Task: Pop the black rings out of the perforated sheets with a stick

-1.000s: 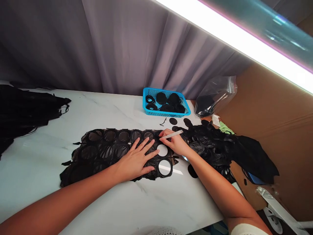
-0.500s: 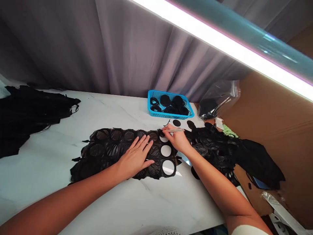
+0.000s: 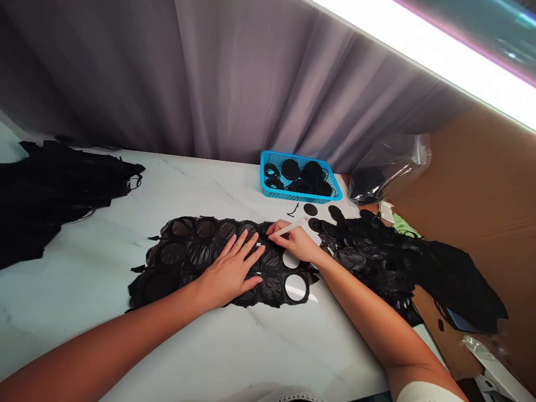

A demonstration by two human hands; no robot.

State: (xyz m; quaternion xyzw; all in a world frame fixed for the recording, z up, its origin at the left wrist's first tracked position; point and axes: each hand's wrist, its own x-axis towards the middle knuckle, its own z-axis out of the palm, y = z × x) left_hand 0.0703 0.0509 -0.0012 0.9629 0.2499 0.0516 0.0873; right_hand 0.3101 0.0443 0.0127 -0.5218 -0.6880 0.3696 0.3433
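A black sheet (image 3: 201,254) with rows of round cut outlines lies flat on the white table. Its round openings at the right end show white. My left hand (image 3: 230,271) rests palm down on the sheet's middle, fingers spread, holding nothing. Closed around a thin white tool (image 3: 288,226), my right hand (image 3: 295,240) is at the sheet's upper right part. The tool's tip is close to a round outline there. Loose black discs (image 3: 310,210) lie just beyond my right hand.
A blue basket (image 3: 301,198) holds black discs and rings. Black scraps (image 3: 360,251) are heaped at the right, near a clear plastic bag (image 3: 389,173). Black material (image 3: 67,195) lies at the left. A bright lamp (image 3: 419,50) crosses above.
My right hand has moved slightly left over the sheet, and the tool now slants down to the left instead of lying nearly level. My left hand stays spread on the sheet. The view has shifted slightly.
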